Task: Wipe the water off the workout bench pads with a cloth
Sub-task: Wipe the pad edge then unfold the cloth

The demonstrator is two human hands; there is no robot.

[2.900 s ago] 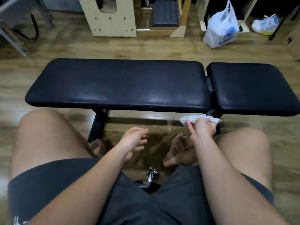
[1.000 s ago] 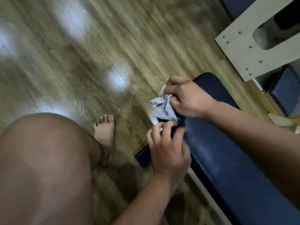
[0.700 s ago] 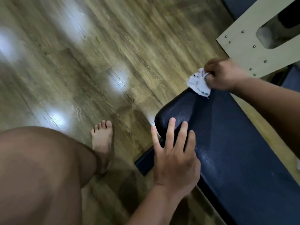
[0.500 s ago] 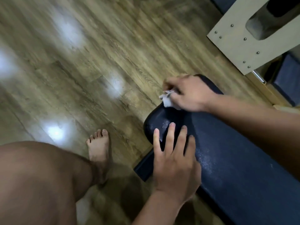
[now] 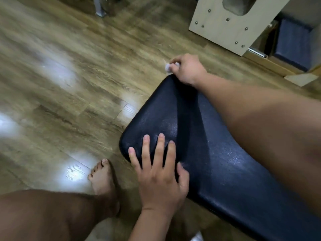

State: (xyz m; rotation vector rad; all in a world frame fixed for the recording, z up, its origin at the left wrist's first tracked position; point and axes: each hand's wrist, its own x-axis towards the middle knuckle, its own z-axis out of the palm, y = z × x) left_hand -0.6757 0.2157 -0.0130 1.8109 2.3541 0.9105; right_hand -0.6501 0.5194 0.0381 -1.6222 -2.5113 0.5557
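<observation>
The dark blue bench pad (image 5: 217, 153) runs from the middle of the view to the lower right, its rounded end toward the floor. Fine water specks glisten on its surface. My left hand (image 5: 159, 174) lies flat on the near corner of the pad, fingers spread. My right hand (image 5: 187, 70) is at the pad's far end corner, closed around a small white cloth (image 5: 167, 67); only a scrap of the cloth shows past my fingers. My right forearm crosses over the pad.
Wooden floor with light glare patches fills the left. My bare left foot (image 5: 102, 176) and knee (image 5: 43, 214) are at the lower left. A pale wooden piece of equipment (image 5: 225, 23) with bolts stands at the top right, a dark cushion (image 5: 293, 42) beside it.
My right hand has slid the cloth along the pad's end to its far corner. My left hand stays flat on the near corner. The view has shifted slightly.
</observation>
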